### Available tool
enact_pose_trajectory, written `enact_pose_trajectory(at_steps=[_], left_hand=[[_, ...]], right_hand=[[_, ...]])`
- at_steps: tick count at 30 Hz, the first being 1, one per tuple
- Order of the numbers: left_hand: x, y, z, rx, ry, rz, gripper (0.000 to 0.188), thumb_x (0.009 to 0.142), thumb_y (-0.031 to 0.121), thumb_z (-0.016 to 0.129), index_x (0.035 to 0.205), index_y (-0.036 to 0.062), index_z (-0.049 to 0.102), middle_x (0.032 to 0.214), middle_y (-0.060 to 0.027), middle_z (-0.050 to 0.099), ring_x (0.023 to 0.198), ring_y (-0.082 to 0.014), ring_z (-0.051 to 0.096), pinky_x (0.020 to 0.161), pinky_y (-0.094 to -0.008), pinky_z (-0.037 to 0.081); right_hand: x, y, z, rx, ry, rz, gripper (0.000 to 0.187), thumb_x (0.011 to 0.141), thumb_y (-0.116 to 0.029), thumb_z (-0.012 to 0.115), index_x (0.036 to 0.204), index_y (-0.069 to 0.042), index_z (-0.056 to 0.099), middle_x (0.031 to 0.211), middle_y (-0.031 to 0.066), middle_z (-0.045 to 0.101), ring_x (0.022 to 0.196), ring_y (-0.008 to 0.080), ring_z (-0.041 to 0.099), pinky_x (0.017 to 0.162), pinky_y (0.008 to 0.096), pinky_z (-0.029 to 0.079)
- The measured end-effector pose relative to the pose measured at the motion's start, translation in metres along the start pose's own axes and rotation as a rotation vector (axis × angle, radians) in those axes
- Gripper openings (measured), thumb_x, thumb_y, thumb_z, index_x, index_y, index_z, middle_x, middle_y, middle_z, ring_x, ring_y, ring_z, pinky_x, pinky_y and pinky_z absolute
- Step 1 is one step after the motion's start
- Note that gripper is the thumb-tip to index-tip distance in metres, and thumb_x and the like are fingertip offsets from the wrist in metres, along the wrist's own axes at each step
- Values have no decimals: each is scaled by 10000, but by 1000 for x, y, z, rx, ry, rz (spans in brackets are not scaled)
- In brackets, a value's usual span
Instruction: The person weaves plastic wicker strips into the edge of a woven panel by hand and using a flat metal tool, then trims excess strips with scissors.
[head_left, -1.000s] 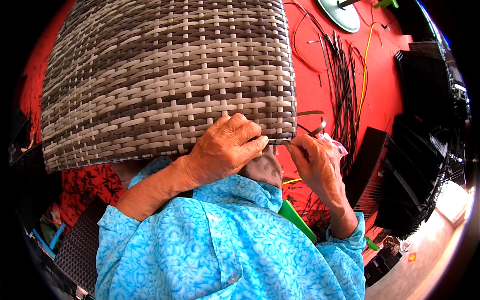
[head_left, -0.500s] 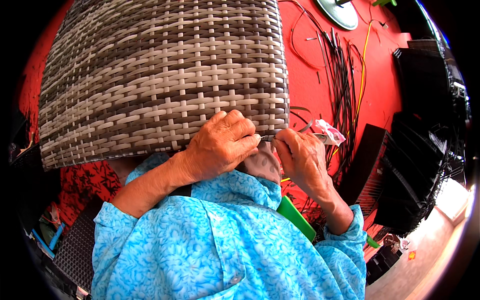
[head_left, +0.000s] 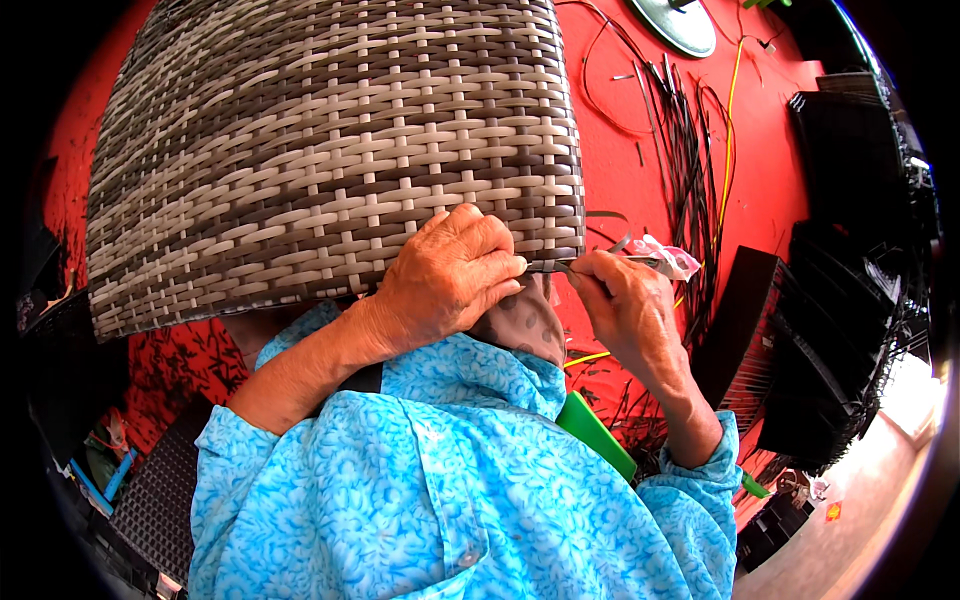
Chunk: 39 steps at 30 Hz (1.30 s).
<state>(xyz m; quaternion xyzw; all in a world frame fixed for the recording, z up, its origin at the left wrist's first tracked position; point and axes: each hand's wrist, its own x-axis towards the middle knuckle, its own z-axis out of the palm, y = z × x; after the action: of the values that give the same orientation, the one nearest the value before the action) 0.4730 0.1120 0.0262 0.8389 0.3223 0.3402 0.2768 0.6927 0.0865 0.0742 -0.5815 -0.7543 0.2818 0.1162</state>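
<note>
A woven wicker panel (head_left: 340,150) in grey-brown and beige flat strands lies before me, its near edge toward my body. My left hand (head_left: 450,270) is closed at that edge near the right corner, thumb and forefinger pressed together. What sits between those fingertips is too small to make out. Just past the corner, my right hand (head_left: 635,310) pinches the end of a thin dark strand (head_left: 547,266) that runs along the edge between both hands. A slim pale object with a crumpled white-and-pink wrapping (head_left: 668,258) shows behind my right hand; whether I hold it is unclear.
Loose black strands (head_left: 690,190) and a yellow cord (head_left: 728,130) lie on the red floor (head_left: 620,130) to the right. Beyond them stand dark woven pieces (head_left: 830,330). A green plastic piece (head_left: 597,435) shows beside my shirt. A round stand base (head_left: 680,25) is at the top.
My right hand has moved a little to the right, widening the gap between my hands. My left hand stays at the panel's edge. The whole view has shifted slightly.
</note>
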Motion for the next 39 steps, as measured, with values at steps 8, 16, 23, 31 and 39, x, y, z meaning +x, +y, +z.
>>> enact_pose_trajectory(at_steps=[8,16,23,31,39], left_hand=[[13,8,6,61,3,-66,252,684,163,758,892,73,646,867,-59,552,840,-262,553,743,-366,477],[18,13,12,75,27,-83,166,689,77,730,757,77,578,818,-70,532,788,-266,537,681,-371,455],[28,18,10,93,-46,-143,219,685,103,738,767,69,538,796,-77,504,798,-276,531,686,-378,443],[28,21,11,150,-71,-148,267,676,143,766,766,63,528,798,-95,497,811,-298,522,697,-388,438],[38,18,6,173,-202,-131,208,724,137,709,722,55,517,787,-102,495,786,-304,509,702,-409,432]], right_hand=[[-3,-3,6,-186,123,-101,107,812,-156,649,860,-79,593,718,69,620,699,257,617,699,383,437],[-44,51,-82,-583,40,61,139,705,-116,682,783,-115,567,730,54,598,774,256,573,746,401,396],[-3,145,-132,-534,377,-14,96,775,16,580,799,-49,513,736,155,532,684,356,542,585,428,433],[110,72,-108,-89,655,-444,682,724,59,693,1326,-131,434,1424,125,329,934,205,629,654,300,525],[13,175,-88,235,131,200,250,879,-213,621,966,21,625,834,80,655,740,130,611,699,297,484]])
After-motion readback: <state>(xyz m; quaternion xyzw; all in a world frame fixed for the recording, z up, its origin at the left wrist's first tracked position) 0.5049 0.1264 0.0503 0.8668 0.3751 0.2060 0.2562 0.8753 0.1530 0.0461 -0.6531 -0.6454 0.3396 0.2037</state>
